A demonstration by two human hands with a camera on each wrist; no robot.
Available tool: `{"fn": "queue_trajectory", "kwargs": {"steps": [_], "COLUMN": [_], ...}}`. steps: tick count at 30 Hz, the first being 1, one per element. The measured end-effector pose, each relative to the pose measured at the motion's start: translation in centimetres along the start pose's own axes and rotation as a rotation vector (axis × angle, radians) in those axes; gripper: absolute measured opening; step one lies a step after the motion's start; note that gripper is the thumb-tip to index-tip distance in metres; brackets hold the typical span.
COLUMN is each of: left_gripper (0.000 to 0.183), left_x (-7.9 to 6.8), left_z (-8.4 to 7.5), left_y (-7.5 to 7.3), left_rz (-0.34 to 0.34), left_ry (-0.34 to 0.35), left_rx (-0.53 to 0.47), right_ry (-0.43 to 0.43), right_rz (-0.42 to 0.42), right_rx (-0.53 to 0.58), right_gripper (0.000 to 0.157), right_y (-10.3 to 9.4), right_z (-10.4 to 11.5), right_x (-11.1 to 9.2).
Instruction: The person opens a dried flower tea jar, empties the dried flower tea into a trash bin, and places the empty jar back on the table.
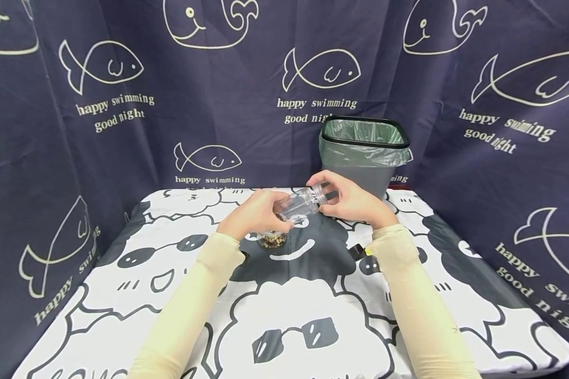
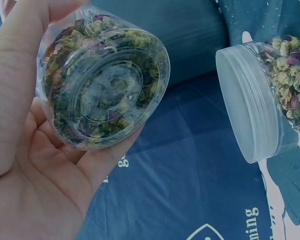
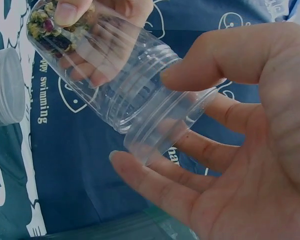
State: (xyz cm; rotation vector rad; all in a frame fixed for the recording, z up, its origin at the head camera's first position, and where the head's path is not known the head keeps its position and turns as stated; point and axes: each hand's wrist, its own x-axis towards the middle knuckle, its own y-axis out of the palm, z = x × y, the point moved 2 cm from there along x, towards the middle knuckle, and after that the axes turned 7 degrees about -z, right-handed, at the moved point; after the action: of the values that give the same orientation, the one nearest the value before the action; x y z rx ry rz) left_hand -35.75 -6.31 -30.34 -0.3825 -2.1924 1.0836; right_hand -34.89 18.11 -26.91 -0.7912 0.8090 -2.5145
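In the head view my left hand (image 1: 262, 213) grips a clear plastic jar (image 1: 297, 206), held tilted with its mouth up toward the right. Dried flower buds (image 3: 47, 27), yellowish with a few pinkish ones, lie at the jar's bottom end in the right wrist view. Thumb and fingers of my right hand (image 1: 348, 200) hold a clear screw lid (image 3: 165, 122) right at the jar's mouth. A second jar (image 1: 272, 240) of dried flowers stands below my left hand, partly hidden by it; the left wrist view shows its frosted lid (image 2: 245, 102) on.
A grey bin (image 1: 355, 175) with a green liner (image 1: 360, 154) stands at the back right, beyond my right hand. The table has a cartoon-print cloth (image 1: 308, 297). Dark blue curtains (image 1: 246, 95) enclose the back and both sides.
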Motion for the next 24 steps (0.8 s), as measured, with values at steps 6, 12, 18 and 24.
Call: {"fn": "queue_trajectory", "kwargs": {"steps": [6, 12, 18, 24], "left_gripper": [0.03, 0.031, 0.038, 0.051], "left_x": [0.1, -0.1, 0.0, -0.2], "left_z": [0.5, 0.7, 0.5, 0.8], "left_y": [-0.5, 0.0, 0.0, -0.4], "left_rz": [-0.001, -0.014, -0.044, -0.05], "left_ry": [-0.018, -0.022, -0.053, -0.043], "left_rx": [-0.003, -0.026, -0.046, -0.032], "right_ry": [0.098, 0.275, 0.323, 0.409], "right_rz": [-0.016, -0.011, 0.031, 0.168], "right_rx": [-0.071, -0.15, -0.291, -0.404], "right_gripper": [0.056, 0.056, 0.053, 0.055], "right_y": [-0.9, -2.4, -3.0, -2.1], "right_z": [-0.6, -1.8, -3.1, -4.9], "right_x": [-0.1, -1.2, -1.7, -1.5]}}
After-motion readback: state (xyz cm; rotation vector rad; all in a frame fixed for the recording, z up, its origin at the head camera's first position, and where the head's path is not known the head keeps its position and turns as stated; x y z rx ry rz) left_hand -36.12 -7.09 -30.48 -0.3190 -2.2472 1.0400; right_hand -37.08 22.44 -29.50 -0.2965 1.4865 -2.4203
